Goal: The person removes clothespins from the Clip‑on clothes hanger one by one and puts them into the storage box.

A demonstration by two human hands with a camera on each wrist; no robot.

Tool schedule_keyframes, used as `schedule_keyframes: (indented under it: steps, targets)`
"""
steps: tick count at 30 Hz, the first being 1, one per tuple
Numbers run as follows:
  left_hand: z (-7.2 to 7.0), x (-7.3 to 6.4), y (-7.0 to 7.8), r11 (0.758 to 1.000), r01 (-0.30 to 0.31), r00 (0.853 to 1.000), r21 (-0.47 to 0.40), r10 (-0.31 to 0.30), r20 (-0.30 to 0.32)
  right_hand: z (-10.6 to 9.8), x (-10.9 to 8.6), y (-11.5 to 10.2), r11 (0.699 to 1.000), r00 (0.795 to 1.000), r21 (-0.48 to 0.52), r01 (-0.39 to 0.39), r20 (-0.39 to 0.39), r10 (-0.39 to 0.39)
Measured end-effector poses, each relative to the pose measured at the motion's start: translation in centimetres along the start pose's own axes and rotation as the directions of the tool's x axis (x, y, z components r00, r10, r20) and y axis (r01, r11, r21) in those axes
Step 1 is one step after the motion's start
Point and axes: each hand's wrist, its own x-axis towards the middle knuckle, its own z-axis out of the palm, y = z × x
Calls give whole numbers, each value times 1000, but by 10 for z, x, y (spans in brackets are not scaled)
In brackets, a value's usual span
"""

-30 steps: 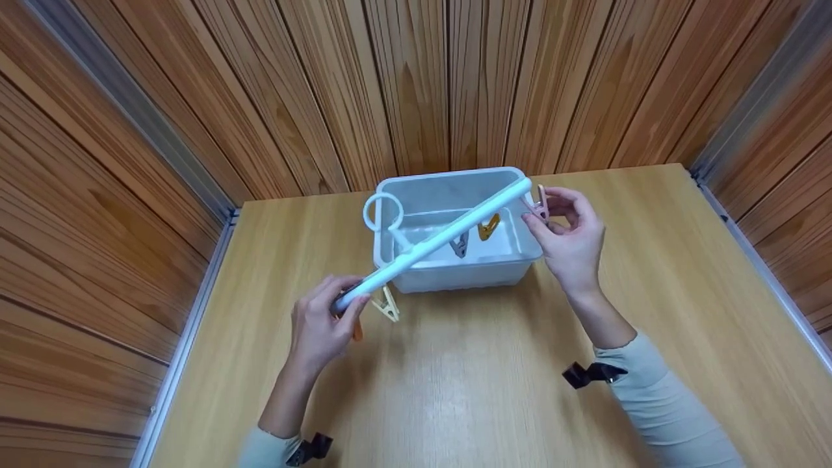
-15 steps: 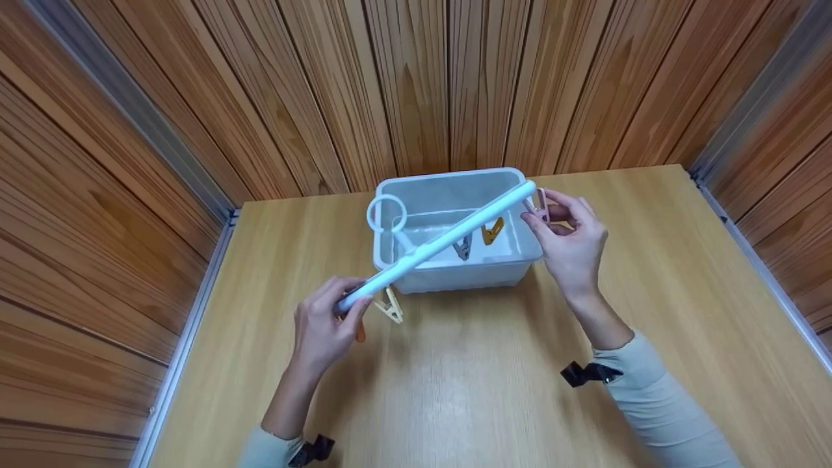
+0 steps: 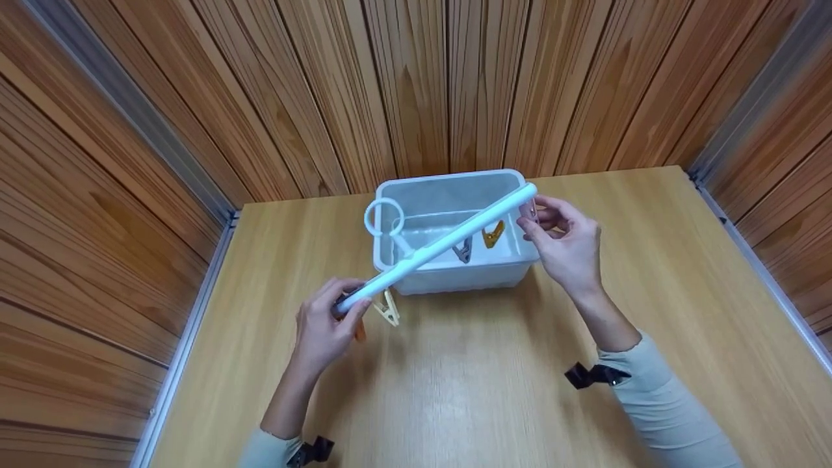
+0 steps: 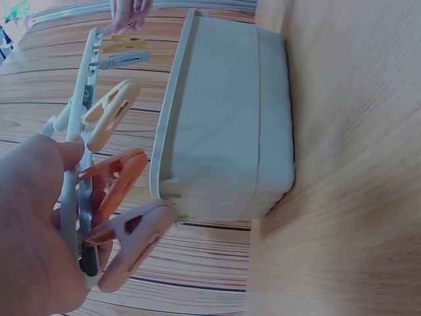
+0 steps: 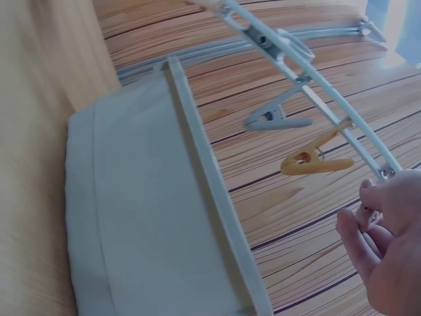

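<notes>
A light blue clip hanger (image 3: 455, 237) slants up to the right over the bin, its hook ring (image 3: 370, 224) on the far side. My left hand (image 3: 328, 325) grips its lower left end. My right hand (image 3: 569, 250) pinches a pink clothespin (image 3: 529, 210) at the upper right end, partly hidden by fingers and bar. Between the hands hang a cream clothespin (image 3: 390, 311), a grey clothespin (image 3: 463, 251) and a mustard clothespin (image 3: 494, 234). In the left wrist view an orange clothespin (image 4: 125, 184) and a dusty pink clothespin (image 4: 141, 243) hang by my left hand.
A white plastic bin (image 3: 465, 281) stands at the back of the wooden table (image 3: 448, 390), under the hanger. Wood-plank walls (image 3: 422, 84) enclose the back and sides. Metal rails (image 3: 175, 351) run along the table's sides.
The pink clothespin in my right fingers has turned and shifted slightly left, closer in under the hanger's end. My left hand keeps its grip, and the hanger has barely moved.
</notes>
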Motion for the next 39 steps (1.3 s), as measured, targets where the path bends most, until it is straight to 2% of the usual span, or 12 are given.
schedule_keyframes:
  steps: [3,6,11,15,20,27,35,39]
  targets:
    - [1,1,-3,996,77,996,-52,-75,44,-2,1,-5,999,999,31,-37,37,36]
    - [2,1,-4,988,129,989,-83,-123,79,-5,3,-8,996,994,51,-79,83,74]
    - [2,2,-4,983,146,986,-108,-136,100,-12,4,-11,990,974,44,-137,186,126]
    - [-1,3,-5,988,121,990,-96,-113,88,-18,6,-11,984,953,49,-170,264,151]
    - [-6,4,-5,995,83,995,-57,-80,55,-23,9,-8,984,932,44,-175,330,150]
    - [-8,5,-7,998,49,999,-47,-48,25,-28,13,-9,983,902,54,-176,408,139]
    - [-9,7,-13,999,-54,997,7,54,-50,-32,14,-10,981,871,92,-171,479,107]
    - [-11,10,-15,998,-70,996,4,70,-54,-32,12,-9,975,862,132,-178,499,90]
